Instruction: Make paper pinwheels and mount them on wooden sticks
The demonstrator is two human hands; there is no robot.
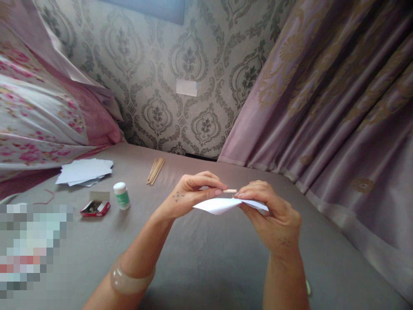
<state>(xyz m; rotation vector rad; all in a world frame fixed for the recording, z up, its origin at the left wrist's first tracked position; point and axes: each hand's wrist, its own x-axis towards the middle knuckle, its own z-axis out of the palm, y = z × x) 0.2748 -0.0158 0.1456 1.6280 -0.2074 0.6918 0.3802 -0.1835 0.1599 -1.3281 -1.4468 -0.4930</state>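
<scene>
My left hand (191, 193) is closed, pinching a short wooden stick (231, 190) whose pale end points toward my right hand. Folded white paper (215, 206) is gripped between the thumb and fingers of my right hand (276, 212), and its two sides flare out left and right. A small thin upright piece, perhaps a pin, stands at the paper's middle by my right fingertips; it is too small to be sure. The stick lies just above the paper, and I cannot tell whether they touch. Both hands are raised over the grey cloth surface (200, 262).
At the left lie a stack of white paper (84, 171), an open red box (95, 207) of small dark items, a white bottle with a green label (121, 197) and several wooden sticks (156, 171). A purple curtain (322, 107) hangs at the right. The lower left is pixelated.
</scene>
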